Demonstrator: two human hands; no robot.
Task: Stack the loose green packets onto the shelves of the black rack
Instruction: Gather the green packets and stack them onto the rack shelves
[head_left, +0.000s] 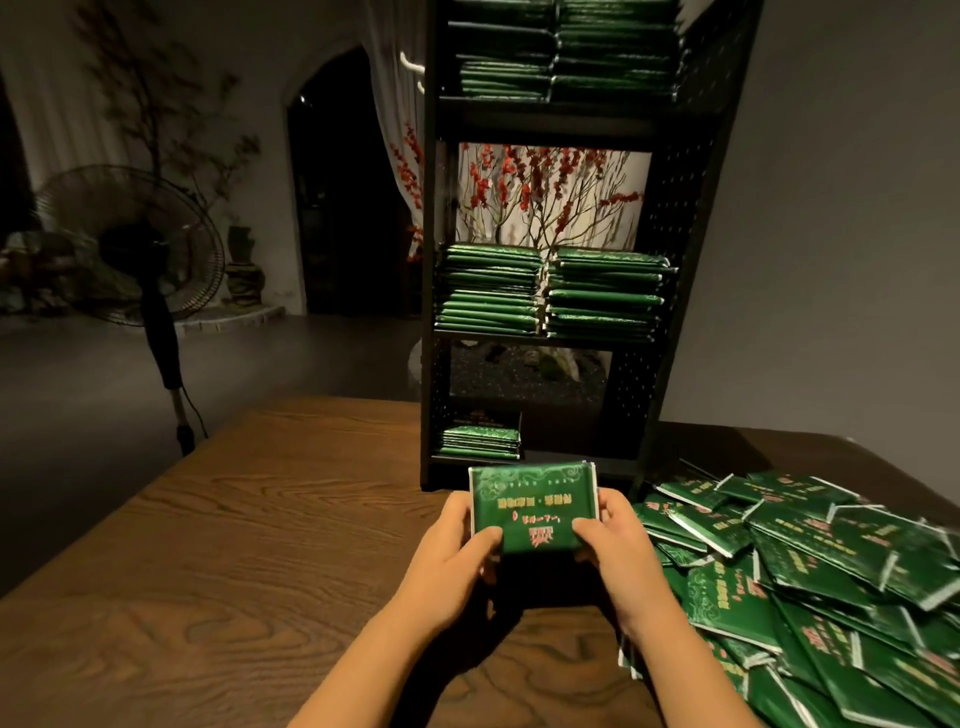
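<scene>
Both hands hold a squared-up bundle of green packets (532, 499) above the table, just in front of the black rack (670, 291). My left hand (457, 551) grips its left edge and my right hand (610, 540) grips its right edge, thumbs on top. The rack's top shelf carries two tall piles of packets (561, 52). Two more piles (550, 291) sit on the middle shelf. On the bottom shelf one short pile (480, 441) lies at the left, with bare room to its right. A heap of loose green packets (810, 582) covers the table at the right.
The rack stands on a dark wooden table (260, 545) whose left part shows bare wood. A black standing fan (135, 249) is on the floor to the left. Red-flowered branches (545, 192) show through the rack's open back.
</scene>
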